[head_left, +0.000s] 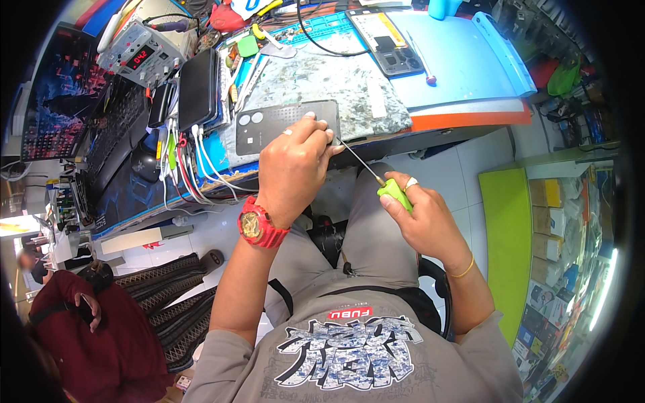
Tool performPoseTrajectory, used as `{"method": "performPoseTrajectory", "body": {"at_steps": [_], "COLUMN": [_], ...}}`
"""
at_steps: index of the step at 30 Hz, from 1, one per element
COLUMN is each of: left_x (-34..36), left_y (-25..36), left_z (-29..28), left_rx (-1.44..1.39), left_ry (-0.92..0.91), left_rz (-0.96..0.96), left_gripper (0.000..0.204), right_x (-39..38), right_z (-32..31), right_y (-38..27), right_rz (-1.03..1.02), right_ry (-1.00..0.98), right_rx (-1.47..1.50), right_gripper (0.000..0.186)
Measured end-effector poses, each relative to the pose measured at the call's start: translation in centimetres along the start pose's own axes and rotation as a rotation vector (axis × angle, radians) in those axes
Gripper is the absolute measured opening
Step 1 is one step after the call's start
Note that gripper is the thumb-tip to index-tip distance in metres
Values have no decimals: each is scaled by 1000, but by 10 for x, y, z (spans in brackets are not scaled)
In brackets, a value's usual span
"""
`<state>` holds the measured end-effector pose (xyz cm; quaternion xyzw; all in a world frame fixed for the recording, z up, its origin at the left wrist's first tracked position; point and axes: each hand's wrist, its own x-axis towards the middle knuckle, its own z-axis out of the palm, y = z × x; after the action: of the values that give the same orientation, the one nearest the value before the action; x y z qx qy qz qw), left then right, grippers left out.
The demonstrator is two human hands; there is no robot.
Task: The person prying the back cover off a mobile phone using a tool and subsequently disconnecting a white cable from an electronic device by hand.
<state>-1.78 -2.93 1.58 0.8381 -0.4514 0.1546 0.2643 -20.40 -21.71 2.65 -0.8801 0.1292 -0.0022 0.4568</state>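
Note:
A dark grey phone back cover [261,134] with round camera openings at its left end lies at the front edge of a mottled grey work mat [322,77]. My left hand [295,158] is closed on the cover's right part, fingers on top, thumb at its near right corner. Pinched in my right hand [424,211] is a lime-green-handled screwdriver [395,193] with a long thin metal shaft. That shaft slants up to the left toward the cover's right corner, by my left fingertips. Whether its tip touches the cover, I cannot tell.
An opened phone [390,47] and a thin tool [430,78] lie at the far right. Left are a dark phone [197,87], white cables [205,154], a power supply [142,54] and a keyboard [101,121]. A person in maroon [101,329] sits lower left; a glass cabinet [551,269] stands right.

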Motion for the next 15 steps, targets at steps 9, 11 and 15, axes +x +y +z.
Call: {"method": "performPoseTrajectory", "body": {"at_steps": [9,11,15], "left_x": [1,-1,-4], "left_y": [2,0,2], "left_z": [0,0,1], "left_rx": [-2,-3,-31], "left_ry": [-12,3,15], "left_rz": [-9,-6,-53], "left_gripper": [20,20,21], "right_x": [3,5,1], "right_z": [0,1,11], "right_y": [1,1,0], "right_rz": [-11,-15,132], "right_ry": [24,35,81], "right_rx": [6,0,241], "right_gripper": [43,44,47]}}
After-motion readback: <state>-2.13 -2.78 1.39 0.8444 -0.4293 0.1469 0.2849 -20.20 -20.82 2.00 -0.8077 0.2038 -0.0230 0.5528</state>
